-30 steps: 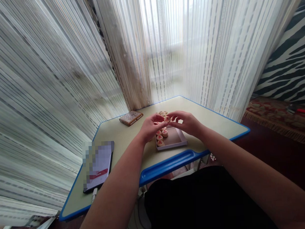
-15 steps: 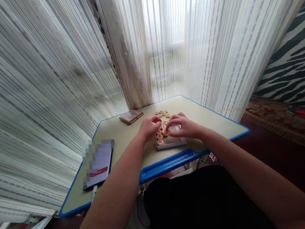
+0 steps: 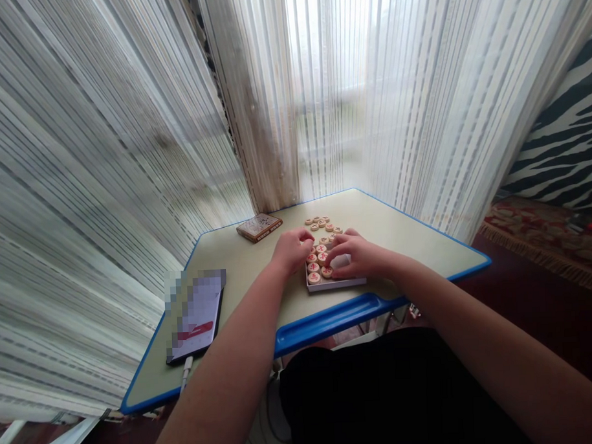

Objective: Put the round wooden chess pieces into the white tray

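A shallow white box point(image 3: 338, 284) lies on the table, with round wooden Chinese chess pieces point(image 3: 314, 278) bearing red characters lined up in its left part. My right hand point(image 3: 356, 255) reaches in from the right, thumb and fingers closed round a Chinese chess piece point(image 3: 327, 271) low in the box's second column. At the box's upper left edge is my left hand point(image 3: 293, 249), its fingers curled together beside the pieces; what they hold, if anything, is hidden. Beyond the box, several loose pieces point(image 3: 322, 223) are scattered on the table.
The pale table point(image 3: 403, 237) has a blue rim and a blue tray groove point(image 3: 328, 319) at its near edge. A patterned flat box point(image 3: 260, 227) stands at the back left. A phone or tablet point(image 3: 197, 316) with a white cable point(image 3: 186, 368) lies at left. Curtains hang behind.
My right hand has moved down and toward me inside the box, and a piece now sits low in the second column under its fingers. My left hand stays by the box's left edge.
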The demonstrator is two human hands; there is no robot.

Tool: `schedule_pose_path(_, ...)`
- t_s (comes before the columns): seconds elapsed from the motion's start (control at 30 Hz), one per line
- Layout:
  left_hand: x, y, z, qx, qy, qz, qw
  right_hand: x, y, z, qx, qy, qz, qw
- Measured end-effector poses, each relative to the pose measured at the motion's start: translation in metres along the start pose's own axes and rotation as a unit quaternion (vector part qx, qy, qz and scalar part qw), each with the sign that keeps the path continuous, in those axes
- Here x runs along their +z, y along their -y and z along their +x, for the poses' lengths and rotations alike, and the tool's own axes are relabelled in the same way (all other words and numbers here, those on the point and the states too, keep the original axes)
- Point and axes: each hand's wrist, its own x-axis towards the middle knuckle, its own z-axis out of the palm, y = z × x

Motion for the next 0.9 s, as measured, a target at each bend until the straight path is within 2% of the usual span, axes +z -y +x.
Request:
schedule_pose_path(0.2, 0.0002, 0.0012, -0.0001, 0.002, -0.02, 0.012, 1.0, 0.0027, -0.0021, 0.0001, -0.041, -0.023, -0.015, 0.999)
schedule_pose_path(0.9, 0.0002, 0.0027, -0.0016, 0.029, -0.012, 0.066, 0.997, 0.0044, -0.0063, 0.0021, -0.066, -0.021, 0.001, 0.998)
